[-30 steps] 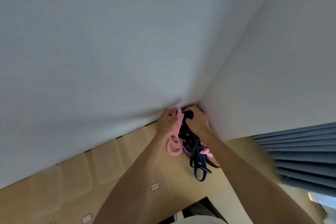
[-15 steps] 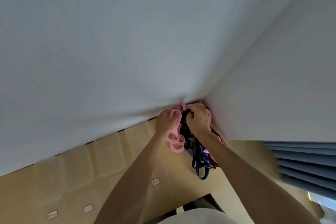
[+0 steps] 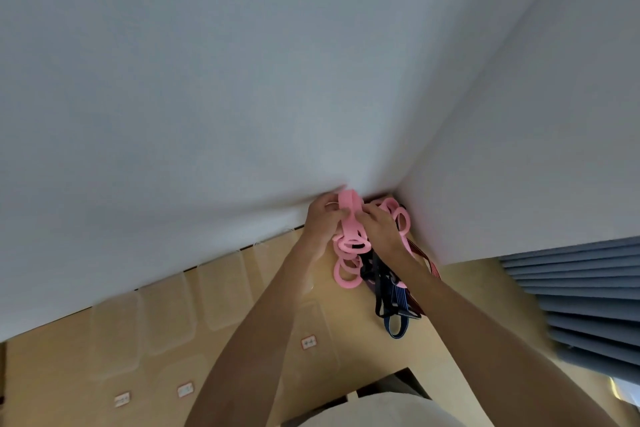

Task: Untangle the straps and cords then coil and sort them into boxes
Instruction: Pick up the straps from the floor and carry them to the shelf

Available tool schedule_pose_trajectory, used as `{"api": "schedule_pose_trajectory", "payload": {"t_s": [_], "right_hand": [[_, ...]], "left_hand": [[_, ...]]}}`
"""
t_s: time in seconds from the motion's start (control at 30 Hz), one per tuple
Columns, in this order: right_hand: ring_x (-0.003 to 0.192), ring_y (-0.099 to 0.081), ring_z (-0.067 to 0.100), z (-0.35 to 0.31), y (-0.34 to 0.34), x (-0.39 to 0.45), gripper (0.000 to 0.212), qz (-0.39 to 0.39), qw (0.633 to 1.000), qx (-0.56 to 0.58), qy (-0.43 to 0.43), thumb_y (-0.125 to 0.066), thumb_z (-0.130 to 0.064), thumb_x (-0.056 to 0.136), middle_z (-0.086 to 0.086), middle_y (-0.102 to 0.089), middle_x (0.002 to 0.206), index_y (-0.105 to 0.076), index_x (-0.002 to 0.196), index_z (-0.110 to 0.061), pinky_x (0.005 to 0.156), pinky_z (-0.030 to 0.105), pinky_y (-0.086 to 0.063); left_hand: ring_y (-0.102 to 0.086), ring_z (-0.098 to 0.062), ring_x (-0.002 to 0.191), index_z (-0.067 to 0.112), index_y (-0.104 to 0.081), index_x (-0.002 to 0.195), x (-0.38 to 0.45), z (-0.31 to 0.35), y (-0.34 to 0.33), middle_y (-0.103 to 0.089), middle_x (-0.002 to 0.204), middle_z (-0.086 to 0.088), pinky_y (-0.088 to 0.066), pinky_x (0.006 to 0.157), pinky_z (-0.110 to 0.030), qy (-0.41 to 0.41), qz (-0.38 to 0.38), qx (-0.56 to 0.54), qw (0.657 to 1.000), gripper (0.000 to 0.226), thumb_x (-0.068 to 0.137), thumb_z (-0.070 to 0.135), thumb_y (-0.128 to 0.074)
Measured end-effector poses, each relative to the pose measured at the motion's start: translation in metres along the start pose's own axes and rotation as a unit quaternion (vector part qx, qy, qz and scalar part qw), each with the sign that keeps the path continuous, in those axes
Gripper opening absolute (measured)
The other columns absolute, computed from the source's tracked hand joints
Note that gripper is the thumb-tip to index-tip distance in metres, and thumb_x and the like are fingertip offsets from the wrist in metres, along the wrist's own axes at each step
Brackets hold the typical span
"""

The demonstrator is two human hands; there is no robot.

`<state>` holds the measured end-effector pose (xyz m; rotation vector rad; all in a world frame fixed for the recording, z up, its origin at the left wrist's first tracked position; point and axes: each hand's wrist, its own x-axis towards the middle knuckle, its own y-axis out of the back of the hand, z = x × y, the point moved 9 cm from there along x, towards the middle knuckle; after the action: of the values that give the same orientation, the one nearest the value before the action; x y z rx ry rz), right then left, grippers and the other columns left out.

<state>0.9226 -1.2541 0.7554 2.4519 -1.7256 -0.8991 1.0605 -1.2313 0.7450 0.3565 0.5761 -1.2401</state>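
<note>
Two hands hold the tangle high in the far corner so loops hang free; left hand [image 3: 322, 222] and right hand [image 3: 379, 230] both pinch the pink strap [image 3: 349, 215]; navy strap [image 3: 396, 319] dangles below.

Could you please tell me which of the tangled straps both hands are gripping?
The pink strap: both hands pinch its upper loop, while the dark blue strap just dangles below.

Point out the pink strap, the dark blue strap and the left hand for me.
pink strap [image 3: 346, 273]: head view, on a hanging loop.
dark blue strap [image 3: 397, 326]: head view, on its lowest loop.
left hand [image 3: 323, 218]: head view, on the back of the hand.
</note>
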Motion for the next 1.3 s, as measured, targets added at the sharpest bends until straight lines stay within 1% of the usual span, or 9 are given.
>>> {"api": "schedule_pose_trajectory", "payload": {"t_s": [0.13,0.3,0.43,0.53,0.7,0.8,1.0,1.2,1.3], "right_hand": [[0.079,-0.068,0.02,-0.003,-0.003,-0.008,0.027,-0.016,1.0,-0.026,0.002,-0.07,-0.019,0.081,0.002,-0.07,0.088,-0.063,0.107,-0.013,0.068,0.031,-0.057],[0.067,-0.058,0.015,-0.006,0.012,-0.018,0.01,0.041,0.998,-0.054,-0.008,-0.068,-0.015,0.086,0.001,-0.063,0.077,-0.066,0.092,-0.007,0.059,0.026,-0.045],[0.058,-0.05,0.017,-0.001,0.041,-0.029,0.006,0.141,0.987,-0.074,-0.021,-0.062,-0.01,0.087,-0.003,-0.053,0.067,-0.057,0.084,-0.007,0.044,0.013,-0.036],[0.064,-0.054,0.017,0.03,0.049,-0.032,0.021,0.137,0.981,-0.11,-0.081,-0.06,-0.006,0.084,0.005,-0.063,0.083,-0.06,0.105,-0.006,0.045,0.011,-0.034],[0.083,-0.066,0.028,0.077,0.049,-0.042,0.052,0.133,0.972,-0.124,-0.148,-0.054,-0.005,0.084,0.007,-0.067,0.1,-0.051,0.136,-0.01,0.068,0.039,-0.058],[0.084,-0.066,0.032,0.092,0.043,-0.046,0.064,0.117,0.972,-0.128,-0.16,-0.053,-0.007,0.086,0.015,-0.066,0.105,-0.038,0.147,-0.016,0.056,0.028,-0.048],[0.082,-0.062,0.029,0.09,0.037,-0.042,0.049,0.149,0.97,-0.174,-0.083,-0.055,-0.002,0.083,0.013,-0.067,0.103,-0.054,0.131,-0.009,0.054,0.025,-0.039],[0.1,-0.059,0.036,0.081,0.02,-0.04,0.046,0.145,0.949,-0.277,-0.026,-0.059,0.001,0.08,0.017,-0.059,0.114,-0.061,0.125,-0.008,0.077,0.045,-0.053],[0.1,-0.057,0.039,0.077,0.012,-0.042,0.046,0.167,0.937,-0.306,0.008,-0.061,0.01,0.069,0.018,-0.058,0.113,-0.067,0.111,-0.006,0.071,0.047,-0.051]], "left_hand": [[-0.068,-0.029,0.085,0.003,-0.065,0.096,-0.009,0.004,0.0,-0.071,0.093,-0.011,-0.057,0.076,-0.056,-0.024,0.01,0.015,1.0,0.015,0.084,-0.005,-0.061],[-0.062,-0.022,0.073,0.012,-0.07,0.076,-0.024,0.014,-0.002,-0.068,0.077,-0.004,-0.05,0.069,-0.036,-0.043,0.008,0.027,0.999,0.019,0.081,-0.002,-0.059],[-0.058,-0.022,0.075,0.001,-0.065,0.081,-0.019,-0.006,0.01,-0.068,0.088,-0.014,-0.046,0.07,-0.033,-0.039,0.052,0.225,0.972,0.015,0.087,0.007,-0.053],[-0.06,-0.024,0.078,0.007,-0.063,0.077,-0.017,-0.04,0.015,-0.066,0.084,-0.01,-0.046,0.071,-0.033,0.008,0.047,0.323,0.945,0.022,0.093,0.01,-0.049],[-0.065,-0.023,0.092,0.007,-0.069,0.099,-0.019,-0.084,0.004,-0.071,0.104,-0.006,-0.047,0.071,-0.024,0.027,0.007,0.378,0.926,0.017,0.094,0.015,-0.054],[-0.061,-0.019,0.082,0.012,-0.064,0.103,-0.019,-0.091,-0.01,-0.065,0.098,0.002,-0.042,0.053,-0.012,0.002,-0.028,0.38,0.925,0.025,0.09,0.0,-0.046],[-0.058,-0.014,0.118,0.016,-0.059,0.131,-0.004,-0.098,-0.029,-0.059,0.132,0.006,-0.048,0.094,-0.025,-0.042,-0.074,0.38,0.921,0.059,0.083,-0.013,-0.039],[-0.062,-0.02,0.092,0.015,-0.053,0.125,0.005,-0.103,-0.022,-0.066,0.108,0.001,-0.046,0.072,-0.028,-0.041,-0.014,0.396,0.917,0.043,0.086,-0.001,-0.044],[-0.053,-0.014,0.065,0.011,-0.061,0.094,0.005,-0.103,-0.022,-0.06,0.079,0.003,-0.039,0.057,-0.024,-0.058,0.002,0.427,0.903,0.02,0.084,-0.001,-0.048]]}}
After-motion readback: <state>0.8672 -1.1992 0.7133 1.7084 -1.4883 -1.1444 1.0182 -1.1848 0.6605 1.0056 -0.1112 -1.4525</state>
